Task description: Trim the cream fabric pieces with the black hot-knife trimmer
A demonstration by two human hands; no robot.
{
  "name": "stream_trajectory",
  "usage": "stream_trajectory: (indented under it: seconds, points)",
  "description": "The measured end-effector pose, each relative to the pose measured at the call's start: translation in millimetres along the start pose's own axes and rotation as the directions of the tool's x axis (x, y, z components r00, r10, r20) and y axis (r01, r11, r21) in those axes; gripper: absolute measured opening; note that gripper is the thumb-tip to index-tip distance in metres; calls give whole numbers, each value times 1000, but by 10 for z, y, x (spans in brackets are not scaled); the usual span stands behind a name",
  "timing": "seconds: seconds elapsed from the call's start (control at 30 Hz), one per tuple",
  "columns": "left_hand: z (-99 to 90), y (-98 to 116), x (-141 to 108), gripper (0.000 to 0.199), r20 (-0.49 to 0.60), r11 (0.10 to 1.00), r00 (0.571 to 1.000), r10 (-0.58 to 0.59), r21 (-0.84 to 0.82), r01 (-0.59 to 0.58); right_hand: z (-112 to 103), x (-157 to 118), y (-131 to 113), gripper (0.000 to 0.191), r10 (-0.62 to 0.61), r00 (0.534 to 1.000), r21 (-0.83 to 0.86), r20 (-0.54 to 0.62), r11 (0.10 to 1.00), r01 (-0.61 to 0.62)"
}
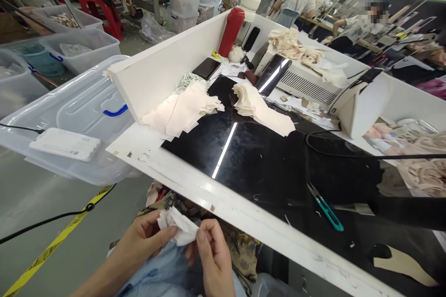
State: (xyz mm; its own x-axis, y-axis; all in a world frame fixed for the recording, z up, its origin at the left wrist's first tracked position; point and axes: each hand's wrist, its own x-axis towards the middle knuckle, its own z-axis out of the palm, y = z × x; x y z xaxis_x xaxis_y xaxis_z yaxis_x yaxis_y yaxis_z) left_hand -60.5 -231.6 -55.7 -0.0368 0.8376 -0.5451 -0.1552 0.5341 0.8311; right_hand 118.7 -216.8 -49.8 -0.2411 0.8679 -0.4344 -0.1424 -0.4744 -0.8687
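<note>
One crumpled white piece (181, 227), cloth or paper, can't tell which, sits between both hands over the light-blue clothing (160, 267), on the near side of the white table edge (195, 181). From my remote seat I read both grips as pinches: left hand (149, 234) has its left end between thumb and fingers, right hand (214, 250) its right corner. Risk, my guess: looks thin, so an uneven tug could tear it or free a corner; no tabletop underneath, so I'd lose it to lap or floor (38, 195). Looks: matte, bunched left, flatter right. Farther out, black tabletop (278, 162): fanned pale stack (188, 109) left, second pale stack (265, 111) right of it, green-handled snips (321, 201) nearer, right. Far left, white device (66, 144) on a clear lid (45, 111).
</note>
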Motion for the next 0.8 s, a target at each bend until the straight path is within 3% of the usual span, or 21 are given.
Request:
stream_trajectory:
  seconds: [0.07,0.17,0.27,0.37,0.53,0.7,0.8]
  points:
    - [6,54,-11,49,29,994,997,70,84,-73,-1,6,-38,45,-28,1000,-13,-5,1000,28]
    - [9,138,-28,36,131,960,980,152,216,-178,1,20,-111,66,-120,993,-176,-17,978,115]
    - [12,210,-32,32,190,916,965,181,324,-236,-6,31,-150,31,-150,989,-303,0,942,143]
    - [21,272,-30,33,203,892,960,195,371,-259,-30,31,-140,39,-147,988,-285,-54,950,126]
    - [40,364,-24,35,179,912,951,253,284,-296,-44,20,-145,50,-87,982,-197,-168,979,53]
    - [102,446,12,47,85,976,978,192,85,-199,-52,31,-219,52,-56,989,-122,-134,992,39]
    - [181,542,25,53,95,991,988,118,55,-123,-111,25,-286,57,-40,988,-150,-146,988,18]
